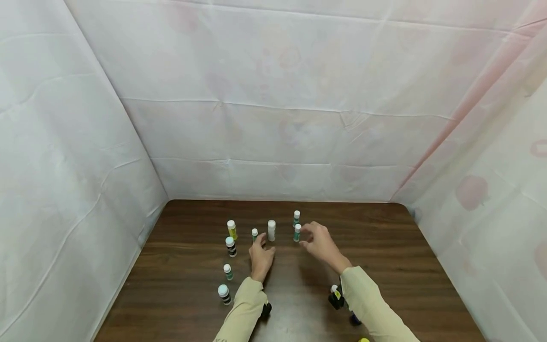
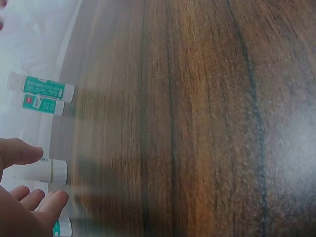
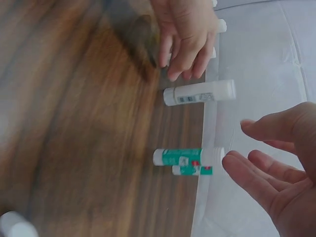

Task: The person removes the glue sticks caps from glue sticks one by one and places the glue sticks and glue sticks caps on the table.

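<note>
Several capped sticks that look like glue sticks stand upright on the table. My left hand (image 1: 261, 259) reaches over the wood with thumb and fingers apart, next to a small green stick (image 1: 254, 232) and a white stick (image 1: 271, 231). In the left wrist view, the white stick (image 2: 58, 171) shows beyond the gap between thumb and fingers. My right hand (image 1: 321, 246) has its fingertips beside the nearer green-labelled glue stick (image 1: 297, 233); another green one (image 1: 297, 216) stands right behind it. The right wrist view shows that hand (image 3: 286, 168) with thumb and fingers spread, holding nothing.
Left of my left hand stand a yellow stick (image 1: 232, 230), a black-labelled bottle (image 1: 231, 247), a green stick (image 1: 228, 272) and another black-labelled bottle (image 1: 224, 294). Dark and yellow items (image 1: 336, 298) sit by my right forearm. White cloth (image 1: 273, 142) hangs behind the wooden table (image 1: 179, 266).
</note>
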